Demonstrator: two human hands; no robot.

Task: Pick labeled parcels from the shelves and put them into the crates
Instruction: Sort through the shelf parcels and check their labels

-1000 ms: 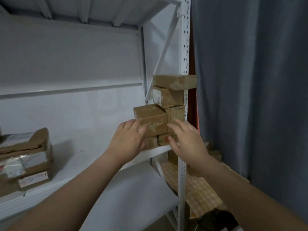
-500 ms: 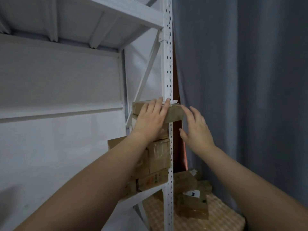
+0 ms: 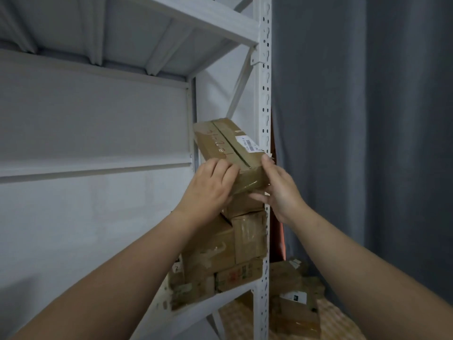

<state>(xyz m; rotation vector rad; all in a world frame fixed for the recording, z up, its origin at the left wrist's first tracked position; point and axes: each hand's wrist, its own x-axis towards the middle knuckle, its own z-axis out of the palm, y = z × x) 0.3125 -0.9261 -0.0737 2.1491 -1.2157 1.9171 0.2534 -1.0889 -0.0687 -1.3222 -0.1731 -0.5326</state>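
Left hand (image 3: 208, 190), fingers curled, and right hand (image 3: 278, 190), thumb on top, clasp near end of labelled parcel (image 3: 226, 146). Parcel tilted above parcel stack (image 3: 228, 251) at right edge of shelf (image 3: 195, 313), beside white upright (image 3: 264, 94). Contact with stack probably hidden by hands.

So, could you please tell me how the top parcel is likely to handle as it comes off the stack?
The top parcel looks stiff: its cardboard edges are straight though it is tilted and gripped only at the near end by the left hand and right hand. It is probably light, as that end grip seems enough. The glossy tape there may be slippery.
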